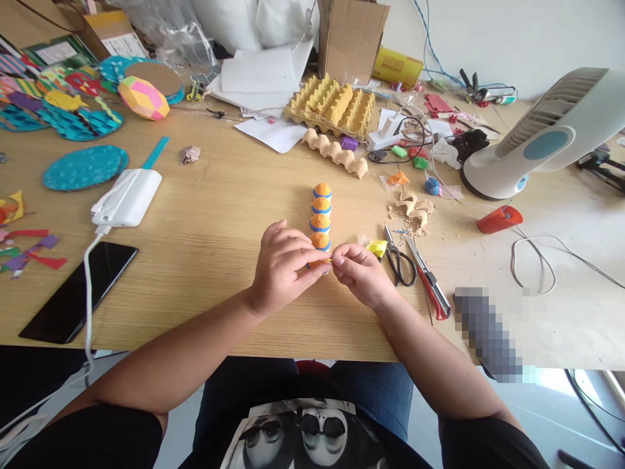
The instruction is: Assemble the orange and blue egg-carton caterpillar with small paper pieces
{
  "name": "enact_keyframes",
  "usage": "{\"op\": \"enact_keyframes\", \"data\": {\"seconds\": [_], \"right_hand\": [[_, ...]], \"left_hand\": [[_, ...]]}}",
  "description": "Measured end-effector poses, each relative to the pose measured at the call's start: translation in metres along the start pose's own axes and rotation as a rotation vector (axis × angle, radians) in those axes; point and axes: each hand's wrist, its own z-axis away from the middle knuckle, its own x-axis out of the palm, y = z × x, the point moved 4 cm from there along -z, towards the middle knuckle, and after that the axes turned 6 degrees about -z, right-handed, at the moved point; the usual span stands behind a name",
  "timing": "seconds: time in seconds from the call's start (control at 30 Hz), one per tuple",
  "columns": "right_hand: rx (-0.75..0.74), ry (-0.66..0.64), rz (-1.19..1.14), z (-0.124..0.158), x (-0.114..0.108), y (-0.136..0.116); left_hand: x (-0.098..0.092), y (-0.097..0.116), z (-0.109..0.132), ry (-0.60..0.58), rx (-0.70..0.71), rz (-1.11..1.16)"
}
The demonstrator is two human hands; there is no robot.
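Observation:
A row of orange-and-blue painted egg-carton cups (pixel 321 215) lies on the wooden table (pixel 219 215), running away from me. My left hand (pixel 283 267) and my right hand (pixel 361 273) meet at the near end of the row. Both are closed in a pinch on a small yellow piece (pixel 330 260) held between their fingertips, right against the nearest cup. A lump of yellow material (pixel 377 247) lies just right of my right hand.
Scissors (pixel 398 259) and a red utility knife (pixel 430 280) lie to the right, with cardboard scraps (pixel 413 208), an orange cup (pixel 499 219) and a white fan (pixel 541 140). A phone (pixel 81 290) and white power bank (pixel 127 197) sit left; egg cartons (pixel 332 104) behind.

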Motion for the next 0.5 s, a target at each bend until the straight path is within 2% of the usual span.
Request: {"op": "enact_keyframes", "data": {"seconds": [0.5], "right_hand": [[0.032, 0.006, -0.056, 0.0, -0.0039, 0.003]], "left_hand": [[0.0014, -0.0019, 0.0, -0.033, -0.037, 0.056]]}}
